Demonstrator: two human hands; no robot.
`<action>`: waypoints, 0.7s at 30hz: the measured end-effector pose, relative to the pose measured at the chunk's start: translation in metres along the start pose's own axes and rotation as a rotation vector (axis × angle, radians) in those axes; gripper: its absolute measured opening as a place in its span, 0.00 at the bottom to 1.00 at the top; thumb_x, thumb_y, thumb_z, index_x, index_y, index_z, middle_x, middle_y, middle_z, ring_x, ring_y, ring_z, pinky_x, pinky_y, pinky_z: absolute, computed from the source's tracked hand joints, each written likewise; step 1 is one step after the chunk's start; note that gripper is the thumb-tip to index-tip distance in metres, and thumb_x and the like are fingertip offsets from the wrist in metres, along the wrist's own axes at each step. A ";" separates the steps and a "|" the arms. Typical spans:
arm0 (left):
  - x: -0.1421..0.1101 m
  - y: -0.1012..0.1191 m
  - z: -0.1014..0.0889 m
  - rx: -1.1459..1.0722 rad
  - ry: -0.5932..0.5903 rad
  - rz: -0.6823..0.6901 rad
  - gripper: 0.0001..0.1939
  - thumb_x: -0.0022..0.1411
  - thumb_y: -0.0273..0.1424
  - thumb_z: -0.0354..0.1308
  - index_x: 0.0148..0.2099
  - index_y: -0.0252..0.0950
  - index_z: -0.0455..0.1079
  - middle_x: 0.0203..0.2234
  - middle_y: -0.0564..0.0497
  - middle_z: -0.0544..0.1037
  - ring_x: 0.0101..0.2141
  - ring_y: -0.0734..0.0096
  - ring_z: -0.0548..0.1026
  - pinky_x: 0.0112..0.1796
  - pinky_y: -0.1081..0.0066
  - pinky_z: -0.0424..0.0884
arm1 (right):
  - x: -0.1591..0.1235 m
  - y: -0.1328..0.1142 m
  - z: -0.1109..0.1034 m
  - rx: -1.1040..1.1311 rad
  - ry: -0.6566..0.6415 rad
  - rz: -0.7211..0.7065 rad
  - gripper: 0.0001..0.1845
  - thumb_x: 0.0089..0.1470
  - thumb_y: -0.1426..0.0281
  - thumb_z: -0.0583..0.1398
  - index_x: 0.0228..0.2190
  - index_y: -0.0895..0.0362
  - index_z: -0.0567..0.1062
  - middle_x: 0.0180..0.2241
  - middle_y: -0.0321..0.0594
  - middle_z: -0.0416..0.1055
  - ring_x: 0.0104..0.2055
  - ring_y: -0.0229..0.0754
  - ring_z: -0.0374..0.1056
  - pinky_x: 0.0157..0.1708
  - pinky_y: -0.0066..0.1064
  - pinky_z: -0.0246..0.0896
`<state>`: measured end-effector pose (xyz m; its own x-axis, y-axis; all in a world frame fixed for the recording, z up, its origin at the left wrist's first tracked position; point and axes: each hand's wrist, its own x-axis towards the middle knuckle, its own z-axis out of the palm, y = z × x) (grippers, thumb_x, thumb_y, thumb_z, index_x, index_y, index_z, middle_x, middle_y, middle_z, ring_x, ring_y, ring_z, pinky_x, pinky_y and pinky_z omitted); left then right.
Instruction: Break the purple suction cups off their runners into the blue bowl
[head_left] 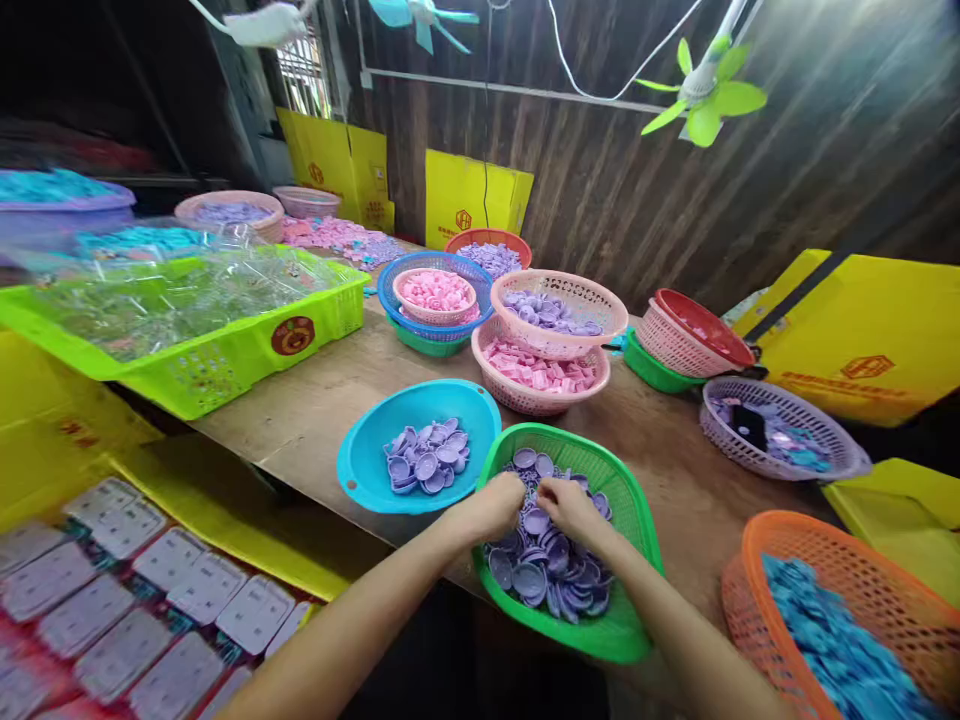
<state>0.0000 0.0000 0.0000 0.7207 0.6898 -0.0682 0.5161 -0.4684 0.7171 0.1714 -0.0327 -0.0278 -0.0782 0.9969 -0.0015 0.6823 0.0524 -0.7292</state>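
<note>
Beneath the right hand (pixel 574 512), purple pieces (pixel 531 580)

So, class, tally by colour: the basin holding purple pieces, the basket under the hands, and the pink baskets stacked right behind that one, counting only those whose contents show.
Blue basin: 1
Green basket: 1
Pink baskets, upper and lower: 2
Total: 4
</note>
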 end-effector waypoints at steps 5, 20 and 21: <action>0.002 0.000 -0.010 -0.293 -0.026 0.035 0.11 0.50 0.29 0.55 0.36 0.31 0.72 0.29 0.49 0.75 0.30 0.71 0.70 0.31 0.74 0.62 | -0.023 -0.008 -0.016 0.061 0.005 0.023 0.09 0.50 0.70 0.52 0.21 0.57 0.65 0.18 0.31 0.62 0.21 0.33 0.58 0.21 0.23 0.49; -0.019 0.017 0.009 -1.592 0.027 -0.165 0.19 0.44 0.23 0.64 0.41 0.29 0.68 0.32 0.47 0.72 0.28 0.78 0.70 0.30 0.78 0.63 | -0.055 -0.045 -0.017 0.665 0.109 0.079 0.09 0.53 0.63 0.54 0.30 0.56 0.66 0.24 0.32 0.63 0.22 0.32 0.58 0.19 0.22 0.51; -0.020 0.018 0.011 -1.639 0.038 -0.153 0.18 0.45 0.23 0.63 0.41 0.28 0.68 0.32 0.47 0.72 0.29 0.78 0.70 0.31 0.77 0.64 | -0.056 -0.047 -0.015 0.639 0.132 0.072 0.09 0.54 0.63 0.54 0.31 0.56 0.66 0.24 0.31 0.62 0.22 0.32 0.58 0.20 0.22 0.51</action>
<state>-0.0002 -0.0282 0.0068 0.6883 0.6958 -0.2051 -0.4500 0.6313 0.6316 0.1546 -0.0901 0.0172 0.0693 0.9975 -0.0114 0.1128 -0.0192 -0.9934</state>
